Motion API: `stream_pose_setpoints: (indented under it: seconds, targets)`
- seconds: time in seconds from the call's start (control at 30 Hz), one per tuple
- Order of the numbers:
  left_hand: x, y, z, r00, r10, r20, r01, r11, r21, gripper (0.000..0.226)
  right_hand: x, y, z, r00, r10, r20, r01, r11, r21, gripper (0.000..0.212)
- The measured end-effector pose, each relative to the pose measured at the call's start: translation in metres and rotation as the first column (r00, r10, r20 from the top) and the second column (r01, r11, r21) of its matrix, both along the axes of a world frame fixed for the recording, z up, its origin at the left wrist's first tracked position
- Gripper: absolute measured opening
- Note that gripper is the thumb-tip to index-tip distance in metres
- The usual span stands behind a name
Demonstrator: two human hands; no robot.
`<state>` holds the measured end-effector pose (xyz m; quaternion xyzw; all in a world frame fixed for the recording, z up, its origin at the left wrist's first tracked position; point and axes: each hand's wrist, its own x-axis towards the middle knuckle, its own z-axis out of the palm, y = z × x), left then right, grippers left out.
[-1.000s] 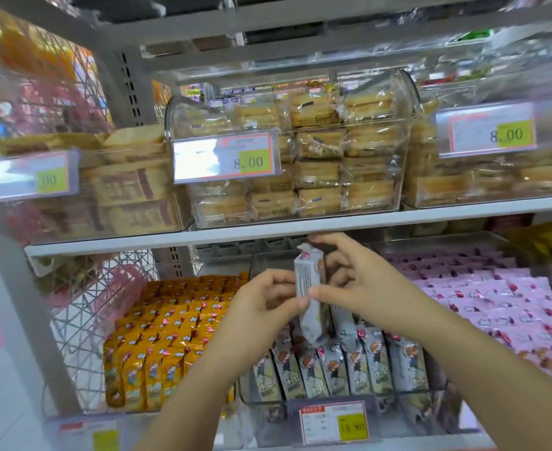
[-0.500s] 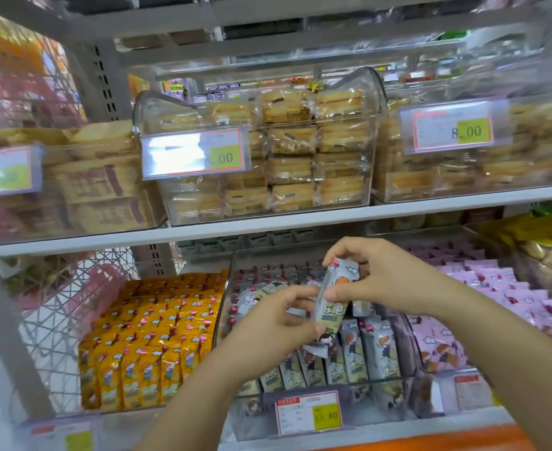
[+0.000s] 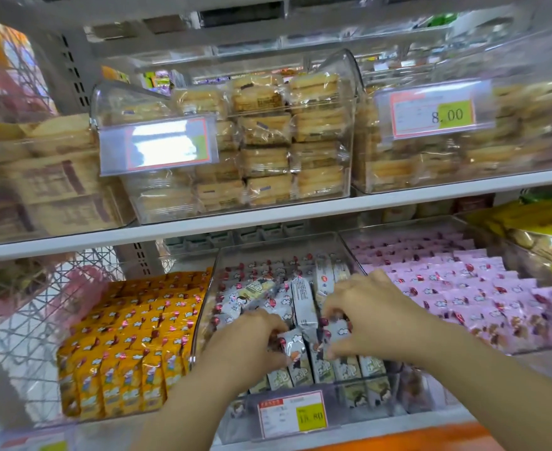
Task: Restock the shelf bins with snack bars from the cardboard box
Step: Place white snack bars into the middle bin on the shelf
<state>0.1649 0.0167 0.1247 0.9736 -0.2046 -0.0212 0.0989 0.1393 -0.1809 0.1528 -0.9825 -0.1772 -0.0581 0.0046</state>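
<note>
Taking the middle bin (image 3: 226, 255) on the lower shelf as your reference: just left of it, orange-wrapped bars (image 3: 131, 346) are sitting in packed upright rows, needing nothing from you.

Your left hand (image 3: 245, 346) is reaching over the middle bin's front left part, its fingers curling round one of the grey-wrapped snack bars (image 3: 304, 304) and holding it upright near the front rows. Behind your hand, several bars are lying tilted and crosswise rather than standing.

Your right hand (image 3: 375, 317) is working over the middle bin's front right part, with fingers and thumb curling down round the tops of the standing bars there, as if pinching a few together. Right of the middle bin, pink-wrapped bars (image 3: 463, 288) are lying in neat overlapping rows.

By my reading, you are seating and straightening bars in the middle bin, so the placing step is under way rather than the fetching one. The next move is probably calling for you to press the held bar down into a front gap, stand the tilted ones up behind it, then let go and go back for more. The cardboard box is not showing in this view.
</note>
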Motion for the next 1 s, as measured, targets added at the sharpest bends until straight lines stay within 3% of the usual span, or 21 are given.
stream_pose_setpoints:
  seconds: [0.07, 0.2, 0.43, 0.53, 0.63, 0.67, 0.83, 0.93, 1.0]
  targets:
    - [0.002, -0.002, -0.003, 1.0, -0.006, 0.014, 0.007, 1.0, -0.022, 0.043, 0.001, 0.006, 0.003, 0.998, 0.03, 0.049, -0.035, 0.993, 0.112, 0.047]
    - [0.002, -0.003, -0.006, 0.998, -0.002, 0.06, 0.003, 1.0, -0.019, 0.042, 0.006, 0.022, -0.014, 0.996, 0.087, -0.013, -0.086, 0.994, 0.061, 0.059]
    - [-0.002, -0.001, -0.016, 0.983, -0.021, 0.181, 0.029, 0.999, -0.045, 0.046, 0.02, 0.017, -0.017, 0.997, 0.075, 0.028, -0.08, 0.937, 0.339, 0.034]
    - [-0.001, 0.0, -0.011, 0.989, -0.003, 0.148, 0.036, 0.976, -0.215, 0.053, 0.014, 0.011, 0.002, 0.99, 0.015, 0.138, -0.096, 0.794, 0.601, 0.028]
    - [0.001, 0.002, 0.003, 0.987, 0.031, 0.155, 0.048, 0.875, -0.482, 0.063, 0.007, 0.008, 0.021, 0.999, -0.007, 0.034, -0.025, 0.508, 0.861, 0.016]
    - [0.001, 0.002, 0.008, 0.987, 0.032, 0.155, 0.057, 0.844, -0.533, 0.062, 0.004, 0.009, 0.024, 1.0, -0.006, -0.006, 0.008, 0.463, 0.886, 0.012]
    - [-0.004, -0.001, 0.013, 0.996, -0.084, -0.014, 0.057, 0.781, -0.622, 0.022, 0.002, 0.01, 0.021, 0.994, -0.065, -0.088, 0.109, 0.523, 0.846, 0.03]
    - [-0.003, -0.001, 0.01, 0.99, -0.094, -0.107, -0.001, 0.746, -0.666, 0.019, 0.003, 0.01, 0.018, 0.993, 0.003, -0.115, 0.098, 0.503, 0.859, 0.021]
    - [-0.002, 0.001, 0.011, 0.981, -0.107, -0.161, -0.028, 0.744, -0.668, 0.023, 0.006, 0.006, 0.021, 0.992, 0.041, -0.122, 0.078, 0.559, 0.825, 0.023]
